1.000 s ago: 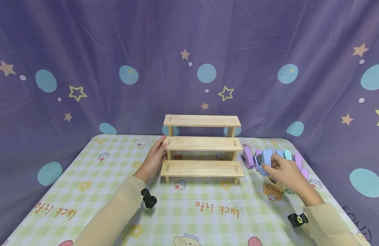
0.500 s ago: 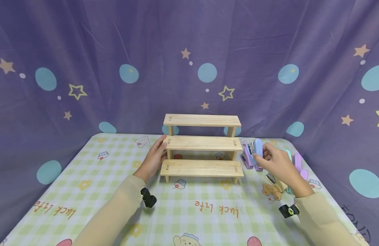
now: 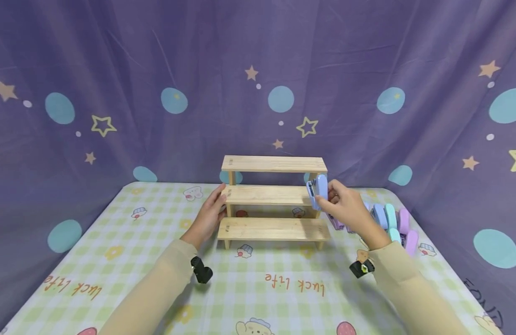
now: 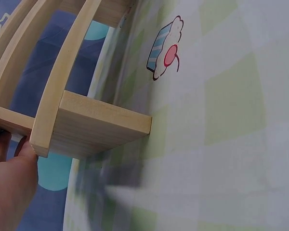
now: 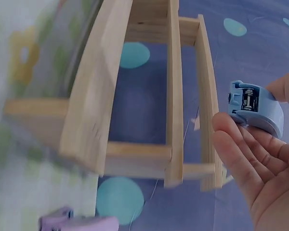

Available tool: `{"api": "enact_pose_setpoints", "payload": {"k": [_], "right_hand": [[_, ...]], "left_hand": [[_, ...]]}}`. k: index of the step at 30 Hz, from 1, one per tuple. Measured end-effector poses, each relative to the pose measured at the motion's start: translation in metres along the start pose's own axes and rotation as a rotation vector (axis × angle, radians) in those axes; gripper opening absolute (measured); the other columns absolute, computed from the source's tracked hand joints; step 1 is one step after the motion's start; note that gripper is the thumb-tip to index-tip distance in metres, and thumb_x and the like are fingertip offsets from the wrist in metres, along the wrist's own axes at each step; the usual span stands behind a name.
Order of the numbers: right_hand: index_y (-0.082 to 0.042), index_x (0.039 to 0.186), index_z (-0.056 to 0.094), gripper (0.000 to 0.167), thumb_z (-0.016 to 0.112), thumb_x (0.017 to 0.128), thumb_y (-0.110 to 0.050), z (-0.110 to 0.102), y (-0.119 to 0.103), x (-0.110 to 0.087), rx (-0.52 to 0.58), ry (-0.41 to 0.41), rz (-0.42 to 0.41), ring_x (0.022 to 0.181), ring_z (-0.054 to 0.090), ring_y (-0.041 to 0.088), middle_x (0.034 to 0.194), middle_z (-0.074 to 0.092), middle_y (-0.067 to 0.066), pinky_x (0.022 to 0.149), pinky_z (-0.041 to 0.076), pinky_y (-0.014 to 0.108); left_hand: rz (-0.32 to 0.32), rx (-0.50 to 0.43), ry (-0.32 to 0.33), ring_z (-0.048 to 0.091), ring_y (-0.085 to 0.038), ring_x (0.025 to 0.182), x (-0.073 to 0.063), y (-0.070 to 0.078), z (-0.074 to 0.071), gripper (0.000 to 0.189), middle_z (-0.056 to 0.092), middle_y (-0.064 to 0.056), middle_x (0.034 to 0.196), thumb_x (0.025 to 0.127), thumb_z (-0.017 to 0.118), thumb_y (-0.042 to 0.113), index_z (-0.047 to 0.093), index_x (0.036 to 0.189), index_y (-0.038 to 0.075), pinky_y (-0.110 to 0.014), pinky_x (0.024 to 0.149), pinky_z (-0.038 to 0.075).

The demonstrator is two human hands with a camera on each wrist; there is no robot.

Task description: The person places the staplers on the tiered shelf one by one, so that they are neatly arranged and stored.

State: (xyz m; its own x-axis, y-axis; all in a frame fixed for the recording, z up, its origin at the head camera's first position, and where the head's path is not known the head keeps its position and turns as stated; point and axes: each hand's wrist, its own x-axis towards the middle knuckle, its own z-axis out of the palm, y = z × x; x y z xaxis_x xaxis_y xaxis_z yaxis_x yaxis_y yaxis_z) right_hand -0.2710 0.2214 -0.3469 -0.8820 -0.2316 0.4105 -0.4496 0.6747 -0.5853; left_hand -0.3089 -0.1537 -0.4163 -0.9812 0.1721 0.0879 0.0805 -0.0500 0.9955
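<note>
A three-tier wooden display shelf (image 3: 274, 228) stands on the table. At its left end my left hand (image 3: 208, 214) grips the side by the middle tier; the left wrist view shows fingertips tucked in beside the wood (image 4: 89, 120). My right hand (image 3: 347, 207) pinches a light blue stapler (image 3: 321, 190) between thumb and fingers. The stapler is held upright, overlapping the right end of the middle tier in the head view. In the right wrist view, the metal end of the stapler (image 5: 267, 113) faces the shelf, beyond the upper tiers.
Several staplers lie at the table's right: a blue one (image 3: 380, 215), a teal one (image 3: 390, 215) and purple ones (image 3: 411, 242) among them. A purple stapler (image 5: 89, 224) lies close to the shelf's right side. A checked cloth (image 3: 157, 251) covers the table; a purple curtain (image 3: 224, 46) hangs behind.
My right hand has carried the blue stapler leftward and up from the stapler group to the shelf's right end. The left hand stays at the shelf's left side.
</note>
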Motion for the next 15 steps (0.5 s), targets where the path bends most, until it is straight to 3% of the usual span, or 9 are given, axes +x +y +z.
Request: {"api": "enact_pose_setpoints", "payload": {"k": [15], "right_hand": [[-0.012,0.101,0.060,0.023,0.069,0.096,-0.033,0.044,-0.031,0.043,0.157,-0.023,-0.083,0.072,0.066,0.015,0.084,0.067,0.001,0.061,0.056,0.034]], "left_hand": [[0.017,0.002,-0.009,0.021,-0.028,0.149,0.000,-0.002,-0.002,0.055,0.015,-0.009,0.165,0.111,0.036,0.032,0.018,0.162,0.023,-0.050,0.120,0.019]]}}
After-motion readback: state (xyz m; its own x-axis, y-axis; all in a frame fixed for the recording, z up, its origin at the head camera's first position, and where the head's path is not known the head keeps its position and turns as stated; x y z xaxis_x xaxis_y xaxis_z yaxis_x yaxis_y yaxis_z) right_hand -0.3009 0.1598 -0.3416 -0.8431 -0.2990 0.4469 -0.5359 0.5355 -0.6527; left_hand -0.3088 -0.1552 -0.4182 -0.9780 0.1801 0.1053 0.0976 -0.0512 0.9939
